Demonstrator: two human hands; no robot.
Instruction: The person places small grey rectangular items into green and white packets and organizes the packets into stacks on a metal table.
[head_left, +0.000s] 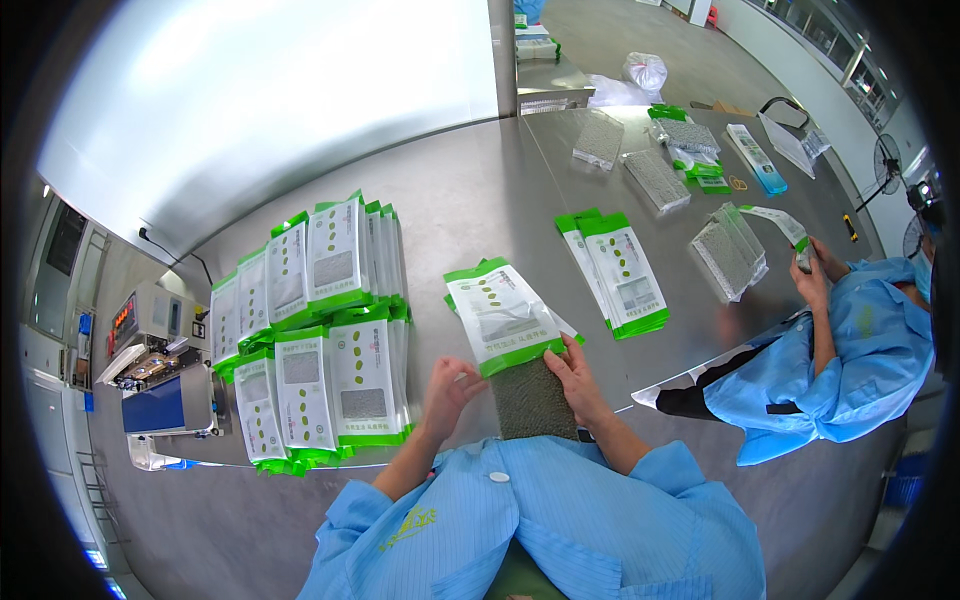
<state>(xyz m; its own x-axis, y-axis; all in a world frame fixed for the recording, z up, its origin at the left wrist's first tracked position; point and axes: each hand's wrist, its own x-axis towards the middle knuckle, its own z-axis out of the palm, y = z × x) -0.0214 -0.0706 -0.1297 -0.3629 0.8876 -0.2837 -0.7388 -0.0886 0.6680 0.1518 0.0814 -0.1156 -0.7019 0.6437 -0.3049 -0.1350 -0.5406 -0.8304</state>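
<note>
In front of me lies a green-and-white printed plastic pouch (501, 311), with at least one more pouch partly hidden beneath it. A clear-wrapped block of small greenish beans or grains (531, 403) meets the pouch's near green end. How far the block reaches into the pouch is hidden. My right hand (583, 382) grips the pouch's near right corner, its thumb lying by the block's top edge. My left hand (452, 394) is just left of the block, fingers loosely curled and apart, with nothing seen in them.
Filled pouches (322, 330) stand in rows at left, near a machine with a blue belt (169, 401). Two flat pouches (622, 274) lie to the right. A co-worker (817, 345) holds a pouch beside clear-wrapped blocks (729, 251). A yellow-and-black cutter (849, 227) lies far right.
</note>
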